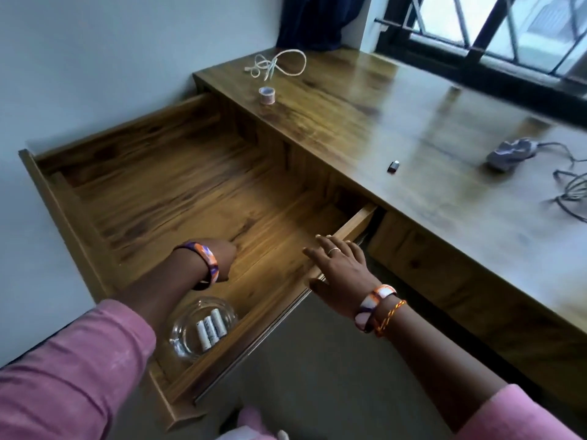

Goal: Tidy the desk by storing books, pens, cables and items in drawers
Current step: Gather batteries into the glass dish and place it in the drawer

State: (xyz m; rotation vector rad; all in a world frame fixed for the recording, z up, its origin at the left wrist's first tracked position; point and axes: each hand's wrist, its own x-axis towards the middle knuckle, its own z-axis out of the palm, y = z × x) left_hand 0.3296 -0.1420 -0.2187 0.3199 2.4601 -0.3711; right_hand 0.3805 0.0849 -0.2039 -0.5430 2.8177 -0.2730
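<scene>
A wide wooden drawer [178,192] stands pulled out from the desk [365,115]. My left hand [220,257] reaches down into it near its floor, and its fingers are hidden behind the back of the hand. My right hand [338,268] rests with straight, spread fingers on the drawer's near side wall. A glass bowl [187,341] holding three white batteries [209,330] sits in the drawer's near corner, below my left wrist. On the desk lie a white cable [276,63], a small tape roll [266,95], a tiny dark item [394,166] and a grey adapter [511,154] with its cable [571,192].
A wall runs along the left of the drawer. A barred window [508,33] and a dark curtain [317,20] stand behind the desk. A second, closed drawer front [444,268] sits under the desk top to the right of my right hand.
</scene>
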